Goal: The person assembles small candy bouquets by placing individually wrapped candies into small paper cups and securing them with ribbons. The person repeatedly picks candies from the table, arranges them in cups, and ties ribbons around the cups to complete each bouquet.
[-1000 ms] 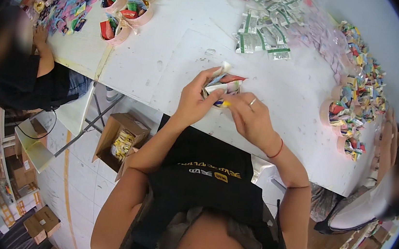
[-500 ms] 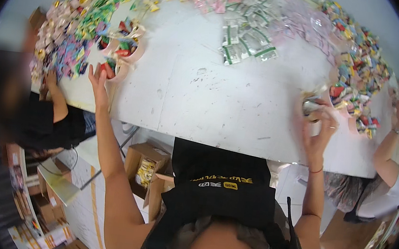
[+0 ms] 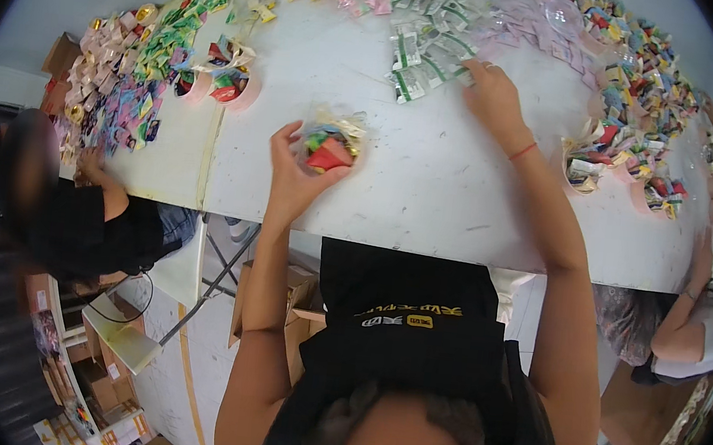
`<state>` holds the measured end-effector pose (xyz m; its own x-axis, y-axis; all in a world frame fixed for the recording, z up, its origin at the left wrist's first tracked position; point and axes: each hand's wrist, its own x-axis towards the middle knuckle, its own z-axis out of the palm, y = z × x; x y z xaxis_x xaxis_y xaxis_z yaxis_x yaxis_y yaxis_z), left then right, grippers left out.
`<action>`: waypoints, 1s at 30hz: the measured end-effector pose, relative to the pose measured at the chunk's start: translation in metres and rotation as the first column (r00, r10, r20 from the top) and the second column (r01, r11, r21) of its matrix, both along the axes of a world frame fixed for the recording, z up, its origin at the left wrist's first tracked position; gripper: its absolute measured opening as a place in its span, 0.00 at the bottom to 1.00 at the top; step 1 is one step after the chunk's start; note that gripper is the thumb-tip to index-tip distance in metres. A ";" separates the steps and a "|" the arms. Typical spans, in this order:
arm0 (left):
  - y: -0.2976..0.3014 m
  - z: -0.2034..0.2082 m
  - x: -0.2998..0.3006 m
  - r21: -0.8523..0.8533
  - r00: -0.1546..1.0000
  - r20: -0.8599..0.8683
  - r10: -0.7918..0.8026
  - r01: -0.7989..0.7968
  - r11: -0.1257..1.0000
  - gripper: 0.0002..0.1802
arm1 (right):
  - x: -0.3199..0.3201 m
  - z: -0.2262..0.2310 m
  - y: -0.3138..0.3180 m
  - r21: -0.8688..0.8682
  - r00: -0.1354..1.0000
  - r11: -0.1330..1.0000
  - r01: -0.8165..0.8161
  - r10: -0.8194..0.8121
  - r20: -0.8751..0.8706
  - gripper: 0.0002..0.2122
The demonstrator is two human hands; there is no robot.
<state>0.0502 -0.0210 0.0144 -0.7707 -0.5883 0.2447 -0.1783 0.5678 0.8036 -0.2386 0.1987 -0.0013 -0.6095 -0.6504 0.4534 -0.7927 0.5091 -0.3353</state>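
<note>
My left hand (image 3: pixel 298 173) is wrapped round the side of a small cup (image 3: pixel 331 157) filled with red, green and yellow wrapped sweets, a clear ruffled top around it. The cup is over the near middle of the white table (image 3: pixel 430 187). At the pile's near right edge, my right hand (image 3: pixel 493 95) has its bent fingertips on a green-and-white sachet (image 3: pixel 451 69); the thumb's grip is partly hidden. More such sachets (image 3: pixel 409 54) lie to its left. Two filled pink cups (image 3: pixel 238 93) stand to the left.
Filled cups (image 3: pixel 586 170) and a heap of mixed packets (image 3: pixel 649 84) line the right side. Green packets (image 3: pixel 181 30), purple packets (image 3: pixel 129 112) and pale bundles (image 3: pixel 100 57) cover the left. Co-workers sit at both ends, one person's hand (image 3: pixel 92 162) at the left packets.
My left hand has brought a filled cup from the left group to the middle. My right hand has let go of a cup at the right and moved up-left to the sachets.
</note>
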 end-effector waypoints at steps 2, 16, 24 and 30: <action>0.003 0.012 -0.005 0.167 0.992 -0.063 -0.109 0.119 0.979 0.49 | 0.005 0.001 0.008 -0.116 1.000 0.993 -0.016 0.018 0.014 0.15; -0.019 -0.009 -0.022 0.088 0.971 0.001 -0.239 0.238 0.967 0.30 | 0.144 0.046 -0.053 -0.377 0.659 0.740 -0.558 0.671 0.341 0.05; -0.013 0.001 -0.009 0.197 0.919 -0.048 -0.392 0.394 0.898 0.31 | 0.146 0.036 -0.068 -0.327 0.755 0.820 -0.471 0.566 0.331 0.04; 0.004 -0.025 -0.010 0.285 0.957 -0.142 -0.252 0.283 0.916 0.29 | 0.047 0.026 -0.105 -0.297 0.822 0.912 -0.282 0.389 0.415 0.08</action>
